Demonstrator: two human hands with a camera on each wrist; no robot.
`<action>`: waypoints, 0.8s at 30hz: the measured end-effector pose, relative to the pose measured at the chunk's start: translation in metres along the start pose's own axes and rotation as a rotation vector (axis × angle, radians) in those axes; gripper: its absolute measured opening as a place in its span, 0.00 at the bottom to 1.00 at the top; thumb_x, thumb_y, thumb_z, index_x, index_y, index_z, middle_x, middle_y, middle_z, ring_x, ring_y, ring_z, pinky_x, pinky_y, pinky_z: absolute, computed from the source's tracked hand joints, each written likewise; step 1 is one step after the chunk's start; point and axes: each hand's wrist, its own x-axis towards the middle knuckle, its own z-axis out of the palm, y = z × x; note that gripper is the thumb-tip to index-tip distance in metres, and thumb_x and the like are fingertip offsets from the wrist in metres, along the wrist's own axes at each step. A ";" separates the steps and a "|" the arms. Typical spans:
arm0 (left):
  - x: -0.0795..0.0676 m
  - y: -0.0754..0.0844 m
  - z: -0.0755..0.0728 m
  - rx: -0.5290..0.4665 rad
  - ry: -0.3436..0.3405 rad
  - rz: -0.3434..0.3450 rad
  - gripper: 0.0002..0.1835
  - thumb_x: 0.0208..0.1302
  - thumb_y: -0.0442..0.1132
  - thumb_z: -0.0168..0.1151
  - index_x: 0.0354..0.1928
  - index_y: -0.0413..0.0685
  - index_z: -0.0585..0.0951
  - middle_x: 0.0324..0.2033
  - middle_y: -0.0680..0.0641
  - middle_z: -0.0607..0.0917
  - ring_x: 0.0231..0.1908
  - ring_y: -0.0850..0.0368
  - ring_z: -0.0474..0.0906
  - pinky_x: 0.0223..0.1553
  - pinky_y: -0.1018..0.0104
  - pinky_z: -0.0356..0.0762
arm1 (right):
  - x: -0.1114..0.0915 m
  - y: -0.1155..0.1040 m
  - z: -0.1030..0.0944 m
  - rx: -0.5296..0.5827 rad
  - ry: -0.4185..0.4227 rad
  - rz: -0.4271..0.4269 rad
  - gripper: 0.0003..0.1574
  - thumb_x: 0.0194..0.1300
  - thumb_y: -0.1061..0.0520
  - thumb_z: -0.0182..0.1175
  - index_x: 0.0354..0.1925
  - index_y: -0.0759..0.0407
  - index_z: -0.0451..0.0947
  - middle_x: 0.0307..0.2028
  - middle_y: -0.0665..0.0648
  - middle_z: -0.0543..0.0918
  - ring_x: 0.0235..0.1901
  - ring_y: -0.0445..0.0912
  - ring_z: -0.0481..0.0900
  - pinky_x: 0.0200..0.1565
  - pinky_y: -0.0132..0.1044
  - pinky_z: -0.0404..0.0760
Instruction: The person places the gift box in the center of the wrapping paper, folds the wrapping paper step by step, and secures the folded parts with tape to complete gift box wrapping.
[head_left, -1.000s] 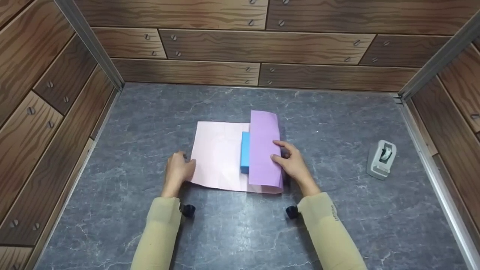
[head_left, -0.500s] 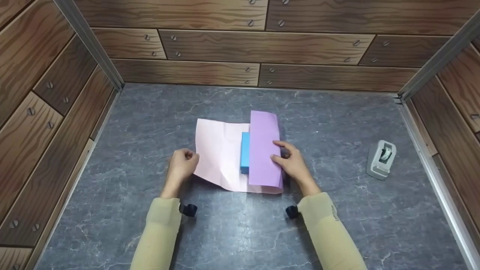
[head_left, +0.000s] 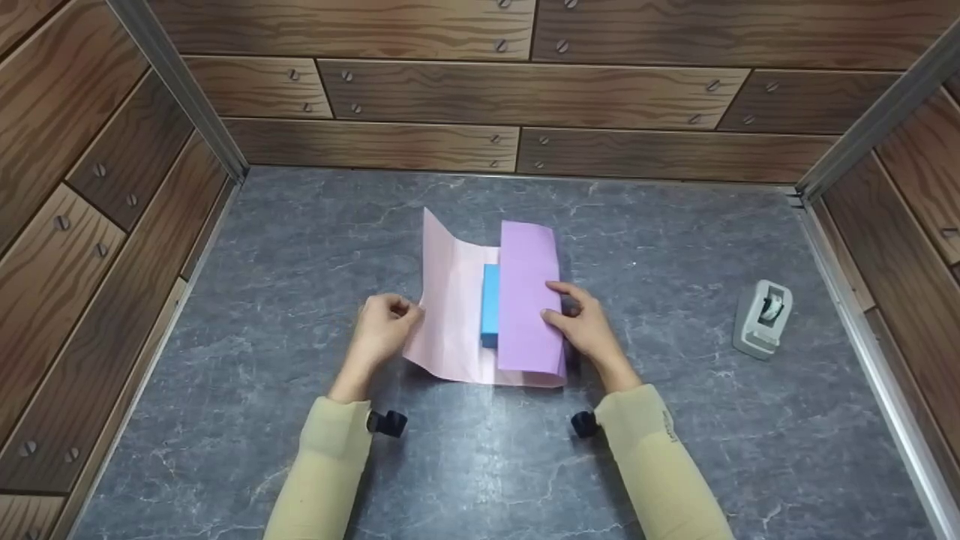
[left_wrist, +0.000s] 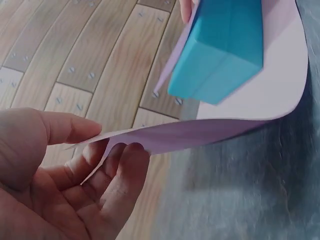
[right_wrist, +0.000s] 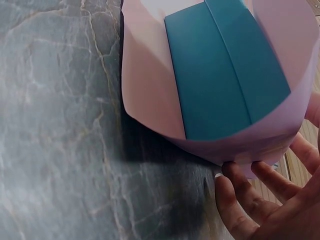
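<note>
Paper (head_left: 454,315), pink on its inner face and purple on its outer one, is curled around a blue box (head_left: 490,304) on a gray marbled table (head_left: 480,457). To the right of the box, the sheet is bent up and over, its purple face turned upward, so that only a narrow strip of the box is left exposed in the head view. To the box's left, the free side of the sheet is tilted up by the left hand (head_left: 381,330), its edge clamped between thumb and fingers. At the bend on the box's right, the purple face is touched by the right hand (head_left: 587,326), whose thumb and forefinger are set apart. Farther to the box's right, well apart from it, a gray tape dispenser (head_left: 763,319) is seen on the table. Beyond the box, the table is bordered by a wall (head_left: 525,97) patterned with wooden planks.
</note>
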 end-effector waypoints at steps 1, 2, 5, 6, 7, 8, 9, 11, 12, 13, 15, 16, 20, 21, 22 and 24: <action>0.000 0.002 0.001 -0.006 -0.009 0.012 0.07 0.52 0.38 0.60 0.22 0.43 0.81 0.20 0.50 0.79 0.20 0.57 0.74 0.24 0.65 0.72 | 0.000 0.000 0.000 0.001 -0.002 0.004 0.30 0.52 0.66 0.63 0.55 0.64 0.72 0.53 0.69 0.71 0.42 0.58 0.75 0.37 0.43 0.77; -0.001 0.004 0.002 -0.011 -0.015 0.023 0.06 0.52 0.37 0.60 0.22 0.43 0.81 0.20 0.50 0.80 0.21 0.58 0.75 0.25 0.64 0.73 | 0.000 0.000 0.000 -0.001 -0.004 0.007 0.30 0.52 0.66 0.63 0.55 0.64 0.72 0.53 0.69 0.71 0.41 0.59 0.76 0.36 0.42 0.77; -0.002 0.009 0.005 -0.021 -0.030 0.068 0.06 0.52 0.37 0.61 0.23 0.44 0.82 0.21 0.50 0.80 0.23 0.58 0.76 0.27 0.64 0.74 | 0.000 0.000 0.000 -0.002 -0.004 0.014 0.30 0.52 0.66 0.63 0.55 0.64 0.72 0.52 0.69 0.71 0.41 0.59 0.76 0.36 0.42 0.77; -0.003 0.011 0.007 -0.025 -0.035 0.083 0.06 0.53 0.37 0.61 0.22 0.44 0.82 0.21 0.50 0.80 0.23 0.58 0.75 0.28 0.64 0.74 | 0.000 0.000 0.000 -0.006 -0.006 0.015 0.30 0.52 0.66 0.63 0.56 0.64 0.72 0.52 0.69 0.71 0.41 0.59 0.76 0.36 0.43 0.77; -0.003 0.012 0.008 -0.025 -0.036 0.097 0.06 0.52 0.37 0.61 0.22 0.44 0.82 0.21 0.51 0.80 0.23 0.58 0.75 0.28 0.64 0.74 | 0.000 0.000 0.000 -0.008 -0.006 0.012 0.30 0.52 0.66 0.63 0.56 0.64 0.72 0.52 0.69 0.71 0.41 0.59 0.76 0.37 0.43 0.77; -0.003 0.013 0.010 -0.025 -0.037 0.114 0.05 0.52 0.37 0.61 0.22 0.44 0.82 0.20 0.51 0.80 0.22 0.58 0.75 0.28 0.64 0.74 | 0.000 0.000 0.000 -0.011 -0.004 0.009 0.30 0.52 0.66 0.63 0.56 0.64 0.72 0.52 0.69 0.71 0.41 0.59 0.76 0.37 0.44 0.77; -0.004 0.015 0.012 -0.024 -0.038 0.128 0.05 0.52 0.36 0.61 0.22 0.45 0.82 0.20 0.51 0.80 0.22 0.58 0.74 0.28 0.64 0.73 | 0.000 0.000 0.000 -0.011 -0.002 0.004 0.30 0.52 0.66 0.63 0.55 0.64 0.72 0.53 0.69 0.71 0.42 0.59 0.75 0.38 0.45 0.77; -0.005 0.017 0.016 -0.027 -0.040 0.150 0.05 0.52 0.36 0.61 0.22 0.45 0.82 0.20 0.52 0.80 0.23 0.59 0.74 0.28 0.65 0.73 | 0.000 0.001 0.000 -0.021 0.000 -0.007 0.30 0.52 0.66 0.63 0.55 0.65 0.72 0.53 0.69 0.71 0.43 0.59 0.75 0.40 0.46 0.76; -0.005 0.018 0.019 -0.034 -0.043 0.156 0.05 0.52 0.36 0.61 0.22 0.45 0.82 0.20 0.52 0.80 0.24 0.59 0.74 0.29 0.65 0.73 | 0.000 0.001 0.000 -0.024 0.001 -0.012 0.30 0.52 0.66 0.63 0.55 0.65 0.72 0.54 0.70 0.71 0.43 0.59 0.75 0.41 0.47 0.76; -0.006 0.018 0.021 -0.040 -0.046 0.165 0.05 0.52 0.36 0.61 0.23 0.45 0.81 0.21 0.52 0.80 0.25 0.59 0.75 0.30 0.65 0.74 | 0.000 0.001 0.000 -0.024 0.003 -0.016 0.30 0.52 0.66 0.63 0.55 0.65 0.72 0.54 0.70 0.70 0.44 0.59 0.74 0.41 0.47 0.76; -0.006 0.020 0.026 -0.061 -0.054 0.179 0.05 0.54 0.36 0.61 0.24 0.45 0.81 0.23 0.50 0.81 0.27 0.60 0.77 0.32 0.66 0.75 | 0.000 0.001 0.000 -0.028 0.007 -0.021 0.30 0.52 0.66 0.63 0.55 0.66 0.71 0.54 0.70 0.70 0.44 0.59 0.74 0.42 0.47 0.75; -0.006 0.021 0.028 -0.072 -0.060 0.186 0.05 0.55 0.37 0.61 0.25 0.44 0.82 0.25 0.50 0.82 0.28 0.60 0.78 0.33 0.66 0.76 | 0.000 0.001 0.000 -0.027 0.007 -0.021 0.30 0.52 0.66 0.63 0.55 0.66 0.71 0.54 0.70 0.70 0.44 0.59 0.74 0.42 0.47 0.75; -0.006 0.026 0.037 -0.106 -0.092 0.208 0.06 0.57 0.38 0.59 0.26 0.45 0.81 0.33 0.47 0.84 0.34 0.60 0.79 0.35 0.69 0.77 | 0.000 0.001 0.001 -0.026 0.011 -0.015 0.30 0.52 0.66 0.63 0.55 0.66 0.71 0.53 0.70 0.71 0.43 0.59 0.75 0.40 0.44 0.76; -0.006 0.027 0.039 -0.111 -0.102 0.212 0.06 0.57 0.38 0.59 0.26 0.45 0.81 0.35 0.47 0.84 0.35 0.60 0.79 0.35 0.69 0.77 | 0.000 0.000 0.001 -0.024 0.010 -0.014 0.30 0.52 0.66 0.63 0.55 0.66 0.71 0.53 0.70 0.71 0.43 0.58 0.75 0.40 0.43 0.76; -0.005 0.029 0.041 -0.116 -0.110 0.215 0.06 0.57 0.38 0.58 0.26 0.46 0.81 0.37 0.48 0.84 0.36 0.60 0.80 0.36 0.70 0.77 | 0.000 0.000 0.001 -0.021 0.009 -0.013 0.30 0.52 0.66 0.63 0.55 0.66 0.71 0.52 0.70 0.72 0.43 0.58 0.75 0.39 0.43 0.77; -0.005 0.031 0.045 -0.126 -0.128 0.223 0.06 0.58 0.38 0.58 0.26 0.46 0.82 0.38 0.48 0.84 0.36 0.60 0.80 0.37 0.70 0.77 | 0.000 0.000 0.001 -0.015 0.009 -0.012 0.30 0.52 0.66 0.63 0.55 0.65 0.72 0.52 0.69 0.72 0.42 0.58 0.75 0.38 0.42 0.77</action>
